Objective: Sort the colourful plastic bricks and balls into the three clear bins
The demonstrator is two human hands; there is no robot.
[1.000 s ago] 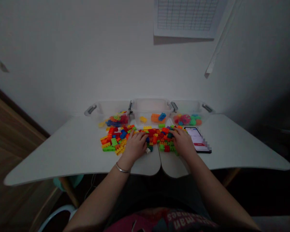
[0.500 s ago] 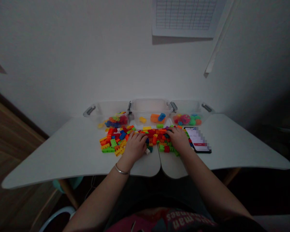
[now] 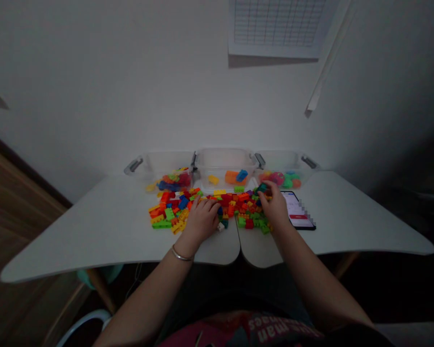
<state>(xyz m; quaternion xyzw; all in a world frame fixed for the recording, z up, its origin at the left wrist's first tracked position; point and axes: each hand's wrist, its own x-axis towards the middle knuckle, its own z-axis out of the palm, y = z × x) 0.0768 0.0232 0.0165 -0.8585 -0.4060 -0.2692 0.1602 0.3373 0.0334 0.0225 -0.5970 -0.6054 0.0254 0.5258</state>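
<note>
A heap of toy building bricks [image 3: 183, 203] in red, orange, yellow, green and blue spreads over the middle of the table. My left hand [image 3: 202, 217] lies on the heap with its fingers outstretched, covering some bricks; a white brick [image 3: 221, 226] is beside it. Between the thumb and fingers of my right hand [image 3: 276, 205] is a dark teal brick [image 3: 262, 187], raised slightly at the right end of the heap. Light green bricks [image 3: 264, 225] and a red one [image 3: 249, 223] lie below that hand.
Three clear plastic bins stand along the wall: the left bin [image 3: 155, 161] and right bin [image 3: 289, 159] hold colourful pieces, the middle bin [image 3: 224, 156] a few. A phone [image 3: 297, 212] lies right of my right hand. The white table [image 3: 108, 226] has a gap between two rounded front corners.
My right hand has lifted off the heap, moving slightly right, and now pinches the dark teal brick. My left hand has stayed in place.
</note>
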